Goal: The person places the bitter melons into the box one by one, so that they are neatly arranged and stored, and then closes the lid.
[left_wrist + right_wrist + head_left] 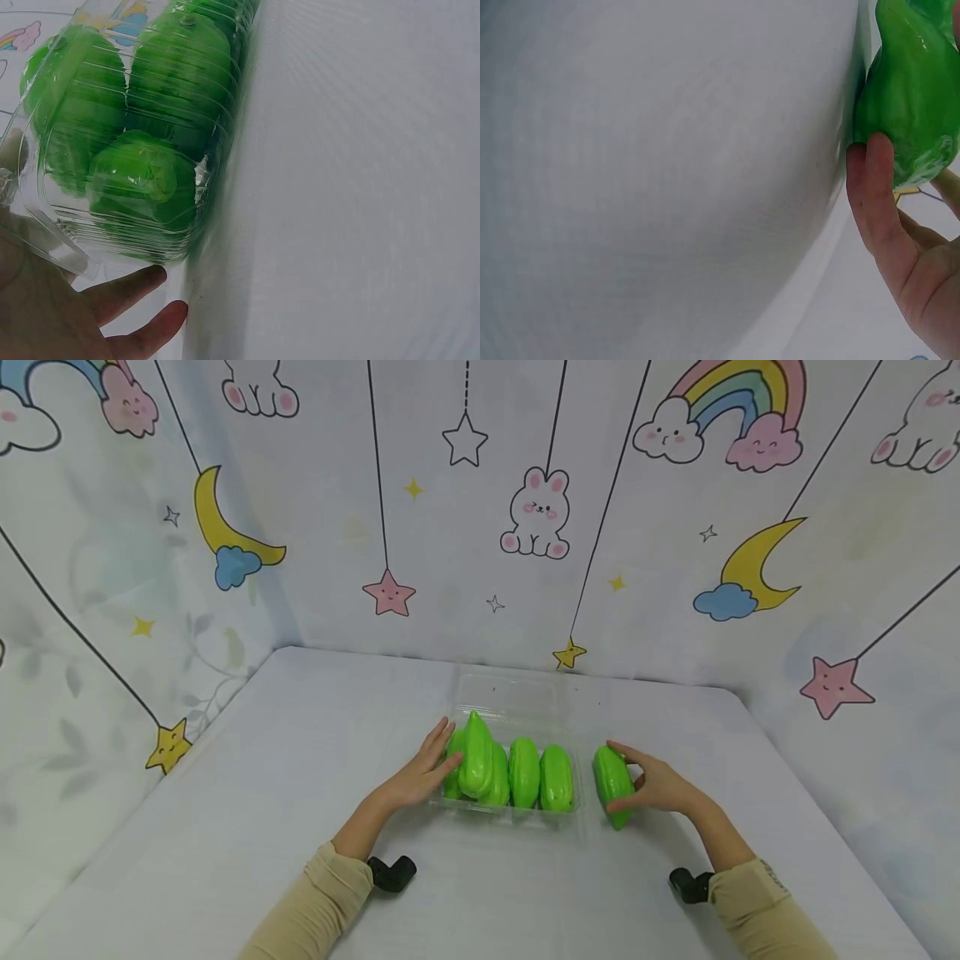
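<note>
A clear plastic clamshell box point(457, 804) sits on the table, its lid point(510, 689) folded back behind it. Several glossy green pepper-shaped vegetables point(557, 777) lie side by side in it, and one more point(476, 756) rests tilted on top at the left. At the box's left end is my left hand point(408, 778), fingers extended along its side; the left wrist view shows spread fingers point(127, 300) beside the clear wall. To the right of the box, my right hand point(660, 783) grips another green pepper-shaped vegetable point(611, 777) between thumb and fingers, low at the tabletop.
The white-covered table point(300, 710) ends at the back against a printed curtain point(465, 527) with moons, stars and rabbits. A black wrist mount point(393, 874) sits on the left forearm, and a similar black mount point(690, 886) is on the right.
</note>
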`<state>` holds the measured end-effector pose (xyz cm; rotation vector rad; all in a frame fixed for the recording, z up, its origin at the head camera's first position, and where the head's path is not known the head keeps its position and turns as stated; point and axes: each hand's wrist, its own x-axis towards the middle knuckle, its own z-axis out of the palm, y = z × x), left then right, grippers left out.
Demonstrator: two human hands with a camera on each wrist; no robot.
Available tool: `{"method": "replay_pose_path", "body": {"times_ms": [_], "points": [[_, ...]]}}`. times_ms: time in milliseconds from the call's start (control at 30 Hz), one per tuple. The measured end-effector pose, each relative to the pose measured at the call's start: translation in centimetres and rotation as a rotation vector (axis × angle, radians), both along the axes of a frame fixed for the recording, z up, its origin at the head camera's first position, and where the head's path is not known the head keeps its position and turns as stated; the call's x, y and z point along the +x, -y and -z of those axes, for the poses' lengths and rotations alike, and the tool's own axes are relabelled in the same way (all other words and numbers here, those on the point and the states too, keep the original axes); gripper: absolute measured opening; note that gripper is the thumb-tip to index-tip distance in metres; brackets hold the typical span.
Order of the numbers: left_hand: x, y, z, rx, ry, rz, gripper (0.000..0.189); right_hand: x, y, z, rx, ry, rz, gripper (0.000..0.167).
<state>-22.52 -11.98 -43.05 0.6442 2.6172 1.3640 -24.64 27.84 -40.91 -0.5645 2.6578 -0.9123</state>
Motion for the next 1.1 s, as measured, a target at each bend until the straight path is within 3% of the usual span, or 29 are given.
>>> {"method": "replay_pose_path", "body": {"times_ms": [600,1100], "points": [[-0.2,0.0,0.2,0.006,0.0,-0.002,0.064,0.4,0.7,-1.9,-0.037,-0.105,0.08,0.102],[-0.1,-0.1,0.1,0.008,-0.003,-0.002,0.063,0.6,3.2,-3.9,-0.082,-0.145,0.037,0.098]]}}
